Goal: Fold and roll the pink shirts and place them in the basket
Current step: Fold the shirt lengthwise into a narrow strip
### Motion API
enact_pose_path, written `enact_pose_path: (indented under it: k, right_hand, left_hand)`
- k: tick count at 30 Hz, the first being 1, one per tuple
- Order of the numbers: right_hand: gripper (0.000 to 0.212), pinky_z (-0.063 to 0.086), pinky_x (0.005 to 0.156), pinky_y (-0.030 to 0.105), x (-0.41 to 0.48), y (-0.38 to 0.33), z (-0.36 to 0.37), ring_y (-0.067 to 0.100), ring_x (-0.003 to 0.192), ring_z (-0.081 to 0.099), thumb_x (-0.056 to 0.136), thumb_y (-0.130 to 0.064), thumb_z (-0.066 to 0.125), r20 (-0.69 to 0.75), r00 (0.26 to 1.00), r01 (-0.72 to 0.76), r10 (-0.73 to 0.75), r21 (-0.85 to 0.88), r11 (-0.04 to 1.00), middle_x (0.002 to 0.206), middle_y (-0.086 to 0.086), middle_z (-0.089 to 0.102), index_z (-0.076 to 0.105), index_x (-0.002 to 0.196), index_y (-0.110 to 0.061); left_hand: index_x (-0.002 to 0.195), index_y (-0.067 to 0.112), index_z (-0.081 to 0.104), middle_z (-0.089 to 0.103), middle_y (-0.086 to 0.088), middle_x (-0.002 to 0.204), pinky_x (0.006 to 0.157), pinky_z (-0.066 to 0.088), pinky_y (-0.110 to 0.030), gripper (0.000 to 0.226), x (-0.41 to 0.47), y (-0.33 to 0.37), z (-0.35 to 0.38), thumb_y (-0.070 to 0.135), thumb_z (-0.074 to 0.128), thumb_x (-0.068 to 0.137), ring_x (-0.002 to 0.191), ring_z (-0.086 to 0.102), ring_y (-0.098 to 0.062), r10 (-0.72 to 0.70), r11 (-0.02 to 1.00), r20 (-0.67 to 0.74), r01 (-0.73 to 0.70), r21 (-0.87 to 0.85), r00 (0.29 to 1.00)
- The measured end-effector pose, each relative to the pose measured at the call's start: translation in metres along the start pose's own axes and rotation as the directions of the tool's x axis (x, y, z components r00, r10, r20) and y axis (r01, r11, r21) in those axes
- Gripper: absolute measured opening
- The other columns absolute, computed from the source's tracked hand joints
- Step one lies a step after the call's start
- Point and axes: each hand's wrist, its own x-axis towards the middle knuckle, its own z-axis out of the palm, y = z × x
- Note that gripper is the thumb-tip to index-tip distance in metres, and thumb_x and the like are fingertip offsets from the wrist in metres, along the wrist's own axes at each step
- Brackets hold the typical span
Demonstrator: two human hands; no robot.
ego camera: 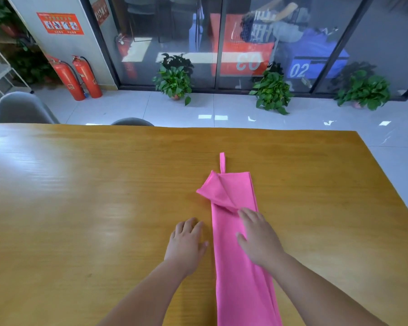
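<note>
A pink shirt (236, 194), folded into a long narrow strip, lies on the wooden table (80, 196) and runs from the near edge away from me. Its far left corner is flipped up and a small loop sticks out at the far end. My right hand (257, 238) rests flat on the strip with straight fingers, just below the flipped corner. My left hand (186, 243) lies flat on the table just left of the strip, fingers relaxed. No basket is in view.
Two grey chairs (21, 107) stand at the table's far left edge. Beyond the table are a tiled floor, potted plants (174, 78), two red fire extinguishers (76, 76) and a glass wall.
</note>
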Motion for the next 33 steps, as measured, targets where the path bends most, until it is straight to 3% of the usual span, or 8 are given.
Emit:
enact_pose_path:
  k: [2, 4, 11, 14, 20, 27, 31, 33]
  right_hand:
    - [0.064, 0.03, 0.125, 0.036, 0.01, 0.018, -0.003, 0.021, 0.152, 0.036, 0.103, -0.027, 0.059, 0.039, 0.968, -0.248, 0.25, 0.342, 0.906, 0.168, 0.001, 0.034, 0.038, 0.162, -0.017]
    - [0.06, 0.039, 0.119, 0.037, 0.019, 0.031, -0.001, 0.023, 0.144, 0.048, 0.099, -0.02, 0.063, 0.119, 0.919, -0.382, 0.377, 0.512, 0.769, 0.161, 0.004, 0.047, 0.047, 0.157, -0.018]
    - [0.065, 0.051, 0.112, 0.044, 0.054, 0.038, -0.01, 0.019, 0.131, 0.061, 0.089, -0.011, 0.074, 0.18, 0.908, -0.375, 0.379, 0.752, 0.542, 0.15, -0.003, 0.059, 0.059, 0.147, -0.037]
    - [0.069, 0.053, 0.105, 0.034, 0.074, 0.042, -0.014, 0.019, 0.128, 0.062, 0.089, 0.0, 0.071, 0.126, 0.926, -0.325, 0.356, 0.746, 0.581, 0.145, -0.003, 0.061, 0.061, 0.147, -0.036]
    - [0.072, 0.036, 0.113, 0.021, 0.098, 0.062, -0.01, 0.017, 0.138, 0.052, 0.087, 0.014, 0.053, 0.085, 0.959, -0.274, 0.272, 0.536, 0.799, 0.152, -0.004, 0.052, 0.059, 0.15, -0.02]
    - [0.039, 0.052, 0.086, 0.032, 0.128, 0.068, -0.011, 0.015, 0.091, 0.062, 0.097, -0.009, 0.063, -0.064, 0.95, -0.252, 0.305, 0.417, 0.873, 0.12, -0.007, 0.062, 0.072, 0.132, -0.023]
    - [0.016, 0.051, 0.079, 0.032, 0.153, 0.068, -0.023, 0.017, 0.09, 0.065, 0.098, -0.025, 0.07, -0.082, 0.922, -0.316, 0.377, 0.4, 0.86, 0.108, -0.008, 0.064, 0.079, 0.112, -0.028]
    - [0.01, 0.052, 0.078, 0.032, 0.165, 0.071, -0.029, 0.018, 0.093, 0.067, 0.095, -0.033, 0.075, -0.084, 0.907, -0.352, 0.412, 0.385, 0.853, 0.104, -0.008, 0.067, 0.077, 0.104, -0.031]
  left_hand:
    - [0.163, 0.031, 0.029, 0.025, 0.005, 0.171, 0.123, 0.032, -0.041, 0.061, 0.009, 0.004, -0.001, 0.049, 0.047, 0.107, 0.154, 0.022, -0.023, -0.009, 0.999, -0.036, 0.008, -0.038, 0.999]
    - [0.163, 0.031, 0.028, 0.024, 0.005, 0.171, 0.123, 0.033, -0.04, 0.061, 0.016, 0.009, 0.001, 0.047, 0.047, 0.108, 0.154, 0.023, -0.022, -0.014, 0.998, -0.055, 0.011, -0.062, 0.998]
    - [0.163, 0.039, 0.022, 0.008, 0.007, 0.175, 0.125, 0.031, -0.042, 0.065, 0.033, 0.031, 0.007, 0.042, 0.049, 0.105, 0.158, 0.015, -0.023, 0.035, 0.998, -0.024, -0.036, -0.042, 0.999]
    - [0.165, 0.038, 0.017, -0.001, 0.011, 0.176, 0.125, 0.03, -0.043, 0.069, 0.047, 0.036, 0.008, 0.042, 0.05, 0.104, 0.158, 0.013, -0.023, 0.078, 0.997, -0.002, -0.078, 0.006, 0.997]
    - [0.166, 0.035, 0.017, -0.002, 0.008, 0.176, 0.126, 0.026, -0.045, 0.071, 0.081, 0.043, -0.003, 0.043, 0.049, 0.103, 0.157, 0.014, -0.029, 0.072, 0.993, 0.019, -0.073, 0.089, 0.997]
    - [0.166, 0.037, 0.014, 0.015, 0.0, 0.173, 0.12, 0.036, -0.047, 0.074, 0.147, 0.047, -0.034, 0.037, 0.053, 0.103, 0.15, 0.028, -0.03, -0.012, 0.997, 0.0, 0.012, 0.071, 1.0]
    - [0.162, 0.04, 0.028, 0.041, -0.002, 0.154, 0.109, 0.046, -0.047, 0.067, 0.192, 0.045, -0.056, 0.031, 0.057, 0.102, 0.134, 0.045, -0.03, -0.085, 0.989, -0.015, 0.082, -0.126, 0.996]
    - [0.153, 0.04, 0.042, 0.048, -0.001, 0.142, 0.093, 0.054, -0.042, 0.056, 0.213, 0.041, -0.065, 0.03, 0.059, 0.101, 0.12, 0.056, -0.025, -0.129, 0.958, 0.04, 0.135, -0.255, 0.991]
